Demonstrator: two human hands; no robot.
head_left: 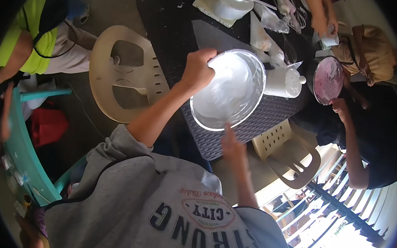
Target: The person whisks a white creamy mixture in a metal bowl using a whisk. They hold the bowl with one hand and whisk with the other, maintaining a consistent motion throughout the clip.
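Observation:
My left hand [197,71] is closed on the rim of a metal mixing bowl [262,84], which tilts toward me over the table's near edge. White cream [226,87] coats the bowl's inside and lies thick toward the far side. At the bowl's near rim is my right hand [234,147], blurred by motion. Its fingers look closed, with a thin shape reaching up to the rim; what it holds I cannot make out. Just right of the bowl, a white cylinder-shaped container [284,82] with a round knob lies on the table.
The dark woven table [168,25] bears a white round cake form [233,4] on a board, and several filled piping bags [260,34]. Beige plastic chairs [104,71] flank it. At right, another person holds a bowl of pink cream [328,80]; others stand around.

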